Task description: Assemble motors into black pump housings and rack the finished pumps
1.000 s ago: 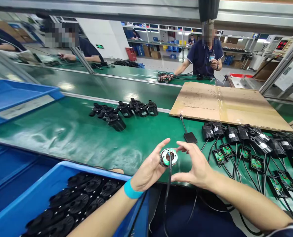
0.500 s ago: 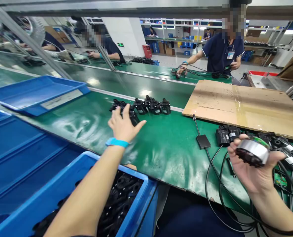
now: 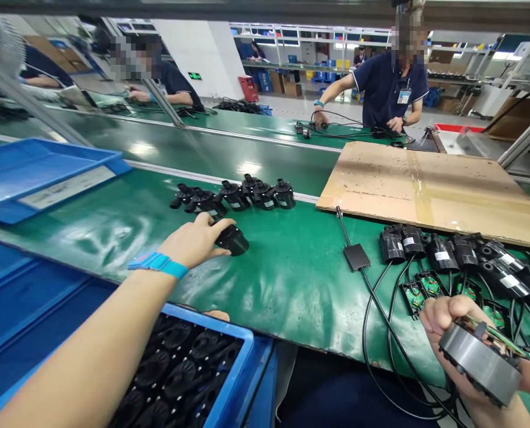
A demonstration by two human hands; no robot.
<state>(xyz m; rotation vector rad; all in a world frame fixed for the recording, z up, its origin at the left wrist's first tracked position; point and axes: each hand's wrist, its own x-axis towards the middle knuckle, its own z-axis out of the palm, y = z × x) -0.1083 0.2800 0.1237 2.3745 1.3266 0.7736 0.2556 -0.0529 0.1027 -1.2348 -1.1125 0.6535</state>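
My left hand reaches out over the green bench and closes round a black pump housing that lies apart from a row of several similar black housings. My right hand is low at the right edge, wrapped round a grey round motor stator with a green circuit board and a black cable hanging from it.
A blue bin of black impellers sits at the bench's near edge. Wired black motors with green boards lie at the right, a cardboard sheet behind them, a blue tray at the left. Other people work across the belt.
My hands parted from the stator. The left hand reached to the housings and drew one nearer. The right hand carried the stator down to the right.
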